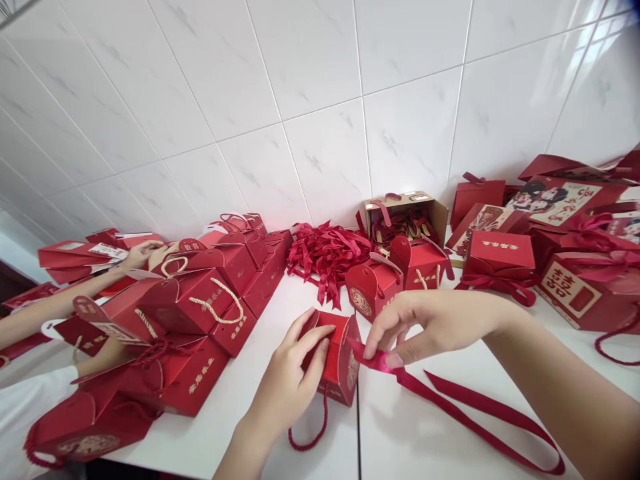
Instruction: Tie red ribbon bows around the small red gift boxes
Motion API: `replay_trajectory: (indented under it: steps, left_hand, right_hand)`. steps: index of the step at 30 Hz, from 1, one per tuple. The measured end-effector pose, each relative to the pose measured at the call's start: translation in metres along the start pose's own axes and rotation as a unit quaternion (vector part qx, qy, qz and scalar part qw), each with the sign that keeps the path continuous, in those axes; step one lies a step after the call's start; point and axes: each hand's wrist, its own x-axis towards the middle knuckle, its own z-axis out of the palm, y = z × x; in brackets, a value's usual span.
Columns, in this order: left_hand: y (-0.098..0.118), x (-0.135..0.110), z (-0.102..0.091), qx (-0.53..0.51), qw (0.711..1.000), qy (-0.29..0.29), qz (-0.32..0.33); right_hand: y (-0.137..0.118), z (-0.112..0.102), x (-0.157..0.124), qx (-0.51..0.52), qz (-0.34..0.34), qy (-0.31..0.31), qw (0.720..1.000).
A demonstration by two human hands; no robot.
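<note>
My left hand (293, 380) is wrapped around a small red gift box (343, 363) standing on the white table (280, 307). A red cord handle (313, 433) hangs from the box toward me. My right hand (425, 320) pinches the end of a long red ribbon (465, 407) right beside the box. The ribbon trails away to the right across the table in a loop.
A stack of red boxes with cream rope handles (200, 307) fills the left. A pile of red ribbons (327, 257) and an open cardboard box (405, 217) sit by the tiled wall. Larger red boxes (575, 247) crowd the right. Another person's hands (143, 253) work at far left.
</note>
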Motion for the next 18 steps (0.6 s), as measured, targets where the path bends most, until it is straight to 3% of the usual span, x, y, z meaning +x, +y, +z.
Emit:
replay_trajectory:
  steps: [18]
  left_hand:
    - [0.0050, -0.0018, 0.0022, -0.003, 1.000, -0.020, 0.003]
  right_hand:
    - [0.0036, -0.0026, 0.0000, 0.004, 0.000, -0.020, 1.000]
